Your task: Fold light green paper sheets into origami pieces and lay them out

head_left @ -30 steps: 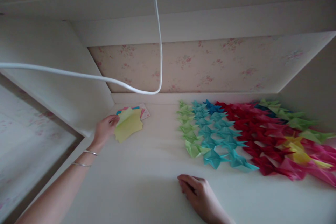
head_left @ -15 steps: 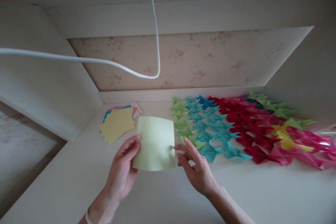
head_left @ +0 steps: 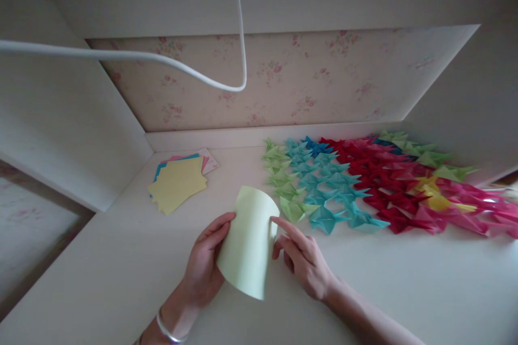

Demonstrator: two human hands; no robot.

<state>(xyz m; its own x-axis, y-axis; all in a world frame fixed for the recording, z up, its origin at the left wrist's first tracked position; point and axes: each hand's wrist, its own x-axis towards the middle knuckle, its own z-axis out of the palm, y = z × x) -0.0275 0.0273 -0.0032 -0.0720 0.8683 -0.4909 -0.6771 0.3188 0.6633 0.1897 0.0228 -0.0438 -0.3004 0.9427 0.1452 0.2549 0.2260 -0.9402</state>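
Note:
A light green square sheet of paper (head_left: pixel 249 242) hangs over the desk, curved with its right side bent back. My left hand (head_left: pixel 206 259) is closed on its left edge, thumb in front and the other fingers behind. The index fingertip of my right hand (head_left: pixel 305 264) touches the right edge of the sheet. The thumb is apart from that finger, and the remaining fingers are curled.
Left of the sheet lies a fanned stack of coloured paper (head_left: pixel 178 183), yellow on top. Rows of folded paper cranes (head_left: pixel 324 188) in green, blue, red, pink and yellow fill the right. A white cable (head_left: pixel 162 59) hangs across the upper view before the flowered back panel (head_left: pixel 271 75).
My left hand has taken the light green sheet from the stack and brought it right, in front of me. My right hand has risen to its edge. The sheet is now tilted and more curved.

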